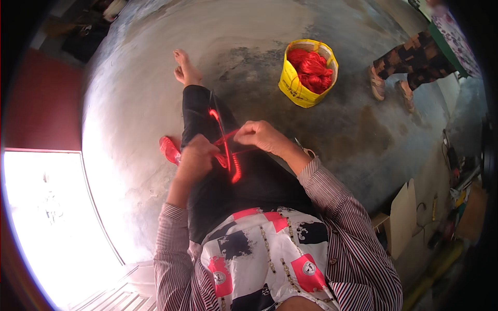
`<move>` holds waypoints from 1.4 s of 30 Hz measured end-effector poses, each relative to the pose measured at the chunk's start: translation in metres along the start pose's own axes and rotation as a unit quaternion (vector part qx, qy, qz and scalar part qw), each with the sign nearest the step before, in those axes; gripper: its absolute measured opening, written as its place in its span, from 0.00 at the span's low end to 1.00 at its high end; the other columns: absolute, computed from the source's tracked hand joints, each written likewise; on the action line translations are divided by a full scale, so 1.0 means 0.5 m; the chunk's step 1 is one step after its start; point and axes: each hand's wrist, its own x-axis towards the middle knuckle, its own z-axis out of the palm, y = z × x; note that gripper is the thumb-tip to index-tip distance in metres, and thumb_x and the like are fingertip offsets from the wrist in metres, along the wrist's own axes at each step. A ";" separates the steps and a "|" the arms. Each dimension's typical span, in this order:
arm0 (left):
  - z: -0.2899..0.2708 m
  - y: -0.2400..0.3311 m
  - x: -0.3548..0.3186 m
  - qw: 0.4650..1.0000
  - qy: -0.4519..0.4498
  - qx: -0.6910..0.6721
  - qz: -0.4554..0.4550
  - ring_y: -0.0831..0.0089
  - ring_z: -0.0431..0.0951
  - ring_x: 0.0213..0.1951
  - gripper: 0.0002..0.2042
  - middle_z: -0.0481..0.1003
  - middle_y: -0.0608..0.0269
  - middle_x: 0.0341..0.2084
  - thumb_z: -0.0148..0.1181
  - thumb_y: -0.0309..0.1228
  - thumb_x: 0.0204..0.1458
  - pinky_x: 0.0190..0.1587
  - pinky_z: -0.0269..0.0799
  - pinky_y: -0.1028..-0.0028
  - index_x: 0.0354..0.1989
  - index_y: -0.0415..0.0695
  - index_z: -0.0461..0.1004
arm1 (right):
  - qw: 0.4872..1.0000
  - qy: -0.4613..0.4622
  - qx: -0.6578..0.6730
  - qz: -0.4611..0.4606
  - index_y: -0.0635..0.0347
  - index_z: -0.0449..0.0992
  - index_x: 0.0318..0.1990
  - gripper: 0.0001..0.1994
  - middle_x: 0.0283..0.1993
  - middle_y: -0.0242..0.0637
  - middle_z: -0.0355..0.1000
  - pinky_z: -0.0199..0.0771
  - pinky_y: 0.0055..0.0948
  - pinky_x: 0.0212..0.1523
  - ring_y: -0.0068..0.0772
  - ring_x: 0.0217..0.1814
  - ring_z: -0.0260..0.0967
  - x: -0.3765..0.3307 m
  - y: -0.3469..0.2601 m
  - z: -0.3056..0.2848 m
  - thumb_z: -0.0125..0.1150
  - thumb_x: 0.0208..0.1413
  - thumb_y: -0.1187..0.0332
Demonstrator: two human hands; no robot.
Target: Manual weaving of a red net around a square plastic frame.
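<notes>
Red cord (225, 138) lies across and above my lap, partly blurred, with one thick strand running lengthwise and thinner strands crossing it. A coiled or knotted stretch of cord (237, 170) sits at its near end. My left hand (197, 154) is closed around part of the cord on the left side. On the right, my right hand (261, 136) pinches a thin strand between thumb and fingers. Strands span the gap between the two hands. Beneath them are my black trousers (249, 189). The exact knotting is too blurred to make out.
A yellow bag (296, 95) full of red cord bundles (313, 68) stands on the concrete floor ahead. Another person's legs (410, 59) are at the far right. An opened cardboard box (403, 220) and assorted clutter lie to the right. A bright doorway (52, 217) is at left.
</notes>
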 end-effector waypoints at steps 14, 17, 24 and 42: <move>0.158 0.020 -0.002 0.819 0.127 -0.459 -0.320 0.64 0.68 0.51 0.27 0.66 0.54 0.50 0.54 0.24 0.43 0.56 0.64 0.68 0.56 0.36 0.62 | 0.914 0.140 0.361 -0.123 0.59 0.71 0.29 0.02 0.45 0.46 0.74 0.65 0.44 0.59 0.41 0.55 0.69 -0.172 -0.032 -0.093 0.56 0.47 0.73; 0.150 0.024 0.008 0.678 0.018 -0.650 -0.344 0.67 0.68 0.51 0.28 0.67 0.55 0.50 0.50 0.23 0.43 0.57 0.62 0.70 0.58 0.35 0.59 | 0.860 0.168 0.451 -0.170 0.57 0.69 0.34 0.03 0.24 0.31 0.58 0.70 0.39 0.40 0.28 0.27 0.58 -0.282 -0.061 -0.215 0.51 0.53 0.70; 0.169 0.054 0.013 0.662 0.076 -0.654 -0.357 0.71 0.69 0.48 0.29 0.69 0.61 0.44 0.48 0.21 0.43 0.57 0.62 0.72 0.60 0.34 0.57 | 0.813 0.372 0.420 -0.153 0.61 0.70 0.44 0.07 0.24 0.26 0.57 0.53 0.17 0.15 0.18 0.21 0.54 -0.393 0.029 -0.395 0.50 0.59 0.74; 0.210 0.027 0.018 0.640 0.088 -0.672 -0.362 0.66 0.65 0.54 0.30 0.66 0.56 0.49 0.48 0.22 0.41 0.61 0.56 0.70 0.59 0.34 0.57 | 0.991 -0.065 0.108 0.051 0.58 0.70 0.40 0.05 0.31 0.20 0.62 0.59 0.14 0.33 0.10 0.32 0.56 -0.159 -0.162 0.037 0.53 0.56 0.72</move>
